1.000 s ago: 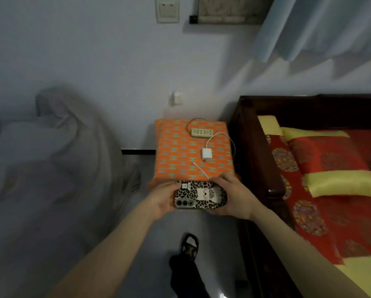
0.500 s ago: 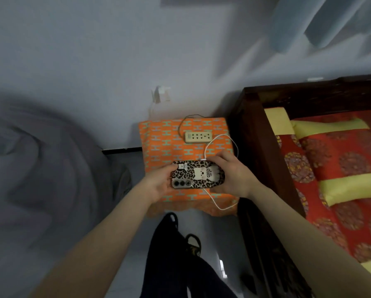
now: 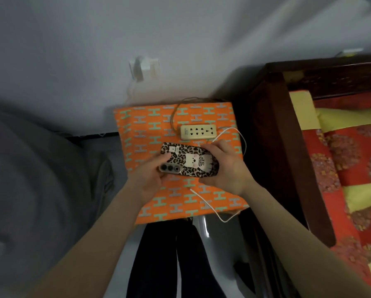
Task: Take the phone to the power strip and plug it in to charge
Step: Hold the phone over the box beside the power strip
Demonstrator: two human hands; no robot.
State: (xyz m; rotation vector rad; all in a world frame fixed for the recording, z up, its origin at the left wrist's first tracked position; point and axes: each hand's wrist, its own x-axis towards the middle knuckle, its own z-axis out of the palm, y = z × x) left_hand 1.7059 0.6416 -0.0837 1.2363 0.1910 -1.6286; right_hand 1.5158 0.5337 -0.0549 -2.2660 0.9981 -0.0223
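The phone (image 3: 186, 161) in a leopard-print case lies back up between both hands, just above the orange patterned box (image 3: 150, 125). My left hand (image 3: 148, 179) grips its camera end and my right hand (image 3: 225, 171) grips the other end. A cream power strip (image 3: 198, 131) rests on the box right behind the phone, its sockets empty. A white charging cable (image 3: 212, 206) runs from under the phone, loops off the box's front edge, and another stretch curves past the strip's right end. The charger plug is hidden behind the phone and hands.
A dark wooden bed frame (image 3: 275, 136) with red and yellow bedding (image 3: 339, 168) stands tight against the box's right. A grey cloth-covered mass (image 3: 29, 179) fills the left. A wall socket (image 3: 146, 66) sits above the box. My dark trouser legs (image 3: 169, 265) are below.
I have stepped closer and the view tilted down. The phone moved forward over the box toward the power strip, and the white charger plug became hidden behind it.
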